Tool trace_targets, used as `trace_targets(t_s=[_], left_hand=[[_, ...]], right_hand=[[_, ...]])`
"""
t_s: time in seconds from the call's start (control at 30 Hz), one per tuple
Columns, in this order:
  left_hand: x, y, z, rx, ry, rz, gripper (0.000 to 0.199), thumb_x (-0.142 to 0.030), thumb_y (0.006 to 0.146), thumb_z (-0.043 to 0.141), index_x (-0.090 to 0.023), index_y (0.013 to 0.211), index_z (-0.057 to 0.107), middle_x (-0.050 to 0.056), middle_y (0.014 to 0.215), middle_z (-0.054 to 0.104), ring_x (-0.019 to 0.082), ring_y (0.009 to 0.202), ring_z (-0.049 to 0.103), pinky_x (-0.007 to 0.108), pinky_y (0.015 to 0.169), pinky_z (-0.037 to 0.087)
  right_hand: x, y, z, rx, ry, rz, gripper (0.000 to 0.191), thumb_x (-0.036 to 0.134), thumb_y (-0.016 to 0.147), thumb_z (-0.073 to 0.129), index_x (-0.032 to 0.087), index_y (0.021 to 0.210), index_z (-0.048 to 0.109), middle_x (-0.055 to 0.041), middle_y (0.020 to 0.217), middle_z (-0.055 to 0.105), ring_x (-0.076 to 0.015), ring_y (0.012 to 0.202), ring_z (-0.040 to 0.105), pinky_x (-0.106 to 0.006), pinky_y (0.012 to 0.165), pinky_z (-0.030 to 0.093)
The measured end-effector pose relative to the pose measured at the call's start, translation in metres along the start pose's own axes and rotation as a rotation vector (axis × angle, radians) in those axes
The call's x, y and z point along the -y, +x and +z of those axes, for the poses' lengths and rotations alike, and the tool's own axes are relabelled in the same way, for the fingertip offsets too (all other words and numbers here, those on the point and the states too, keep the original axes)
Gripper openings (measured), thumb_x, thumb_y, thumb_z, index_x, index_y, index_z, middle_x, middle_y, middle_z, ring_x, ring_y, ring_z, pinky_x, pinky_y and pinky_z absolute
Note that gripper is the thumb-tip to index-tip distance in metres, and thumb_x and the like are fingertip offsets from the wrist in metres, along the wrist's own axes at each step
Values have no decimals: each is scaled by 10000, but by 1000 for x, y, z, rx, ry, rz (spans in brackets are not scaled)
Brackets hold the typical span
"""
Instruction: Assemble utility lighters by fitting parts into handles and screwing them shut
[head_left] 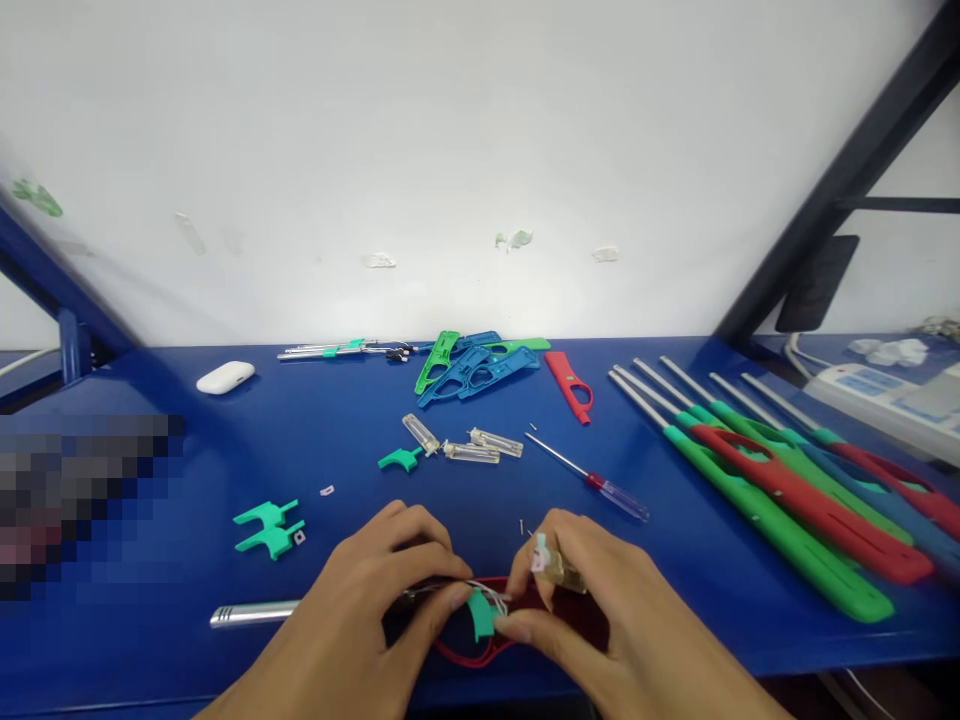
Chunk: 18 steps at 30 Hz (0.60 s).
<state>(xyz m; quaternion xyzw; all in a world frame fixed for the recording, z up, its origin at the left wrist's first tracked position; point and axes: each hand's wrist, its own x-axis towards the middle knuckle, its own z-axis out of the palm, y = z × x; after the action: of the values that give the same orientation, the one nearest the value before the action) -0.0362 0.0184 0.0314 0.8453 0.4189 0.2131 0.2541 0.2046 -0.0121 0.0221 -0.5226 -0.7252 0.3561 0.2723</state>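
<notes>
A red lighter casing half (484, 655) lies near the front of the table, with a teal trigger (481, 615) in it. My left hand (397, 590) is closed on the casing, thumb and forefinger pinching at its upper edge beside the trigger. From beneath this hand a metal tube (253, 613) sticks out to the left. White wires (491, 597) run over the trigger to my right hand (592, 590), whose thumb and forefinger close on them. A clear fuel tank (559, 568) sits among the right fingers; they partly hide it and the casing's right end.
Loose teal triggers (270, 530), clear tanks (471, 453) and a screwdriver (592, 480) lie ahead. Blue and green casing halves (480, 370) and a red one (570, 388) are farther back. Several long lighters (780, 490) lie right. A white case (225, 377) is at left.
</notes>
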Motion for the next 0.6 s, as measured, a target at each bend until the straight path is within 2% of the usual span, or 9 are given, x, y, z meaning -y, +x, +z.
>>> trace_targets(t_s=[0.2, 0.47, 0.6], left_hand=[[3, 0, 2, 1, -49, -12, 256, -276, 1098, 519, -348, 1021, 752, -40, 1058, 676, 119, 945, 672, 234, 840, 549], [4, 0, 2, -24, -88, -20, 245, -231, 1065, 571, -361, 995, 766, -54, 1035, 693, 118, 925, 683, 224, 824, 545], [3, 0, 1, -11, -97, -43, 249, -236, 1064, 578, -365, 1011, 785, -50, 1034, 701, 125, 928, 690, 231, 838, 550]], right_hand=[[1, 4, 3, -93, -80, -112, 202, 264, 1074, 537, 279, 875, 506, 45, 849, 661, -171, 777, 637, -282, 657, 488], [3, 2, 9, -134, -59, -182, 176, 186, 1068, 503, 291, 936, 552, 34, 922, 670, -167, 823, 647, -285, 725, 512], [7, 3, 9, -156, -44, -231, 193, 155, 1063, 497, 282, 922, 531, 41, 897, 649, -150, 814, 643, -261, 695, 503]])
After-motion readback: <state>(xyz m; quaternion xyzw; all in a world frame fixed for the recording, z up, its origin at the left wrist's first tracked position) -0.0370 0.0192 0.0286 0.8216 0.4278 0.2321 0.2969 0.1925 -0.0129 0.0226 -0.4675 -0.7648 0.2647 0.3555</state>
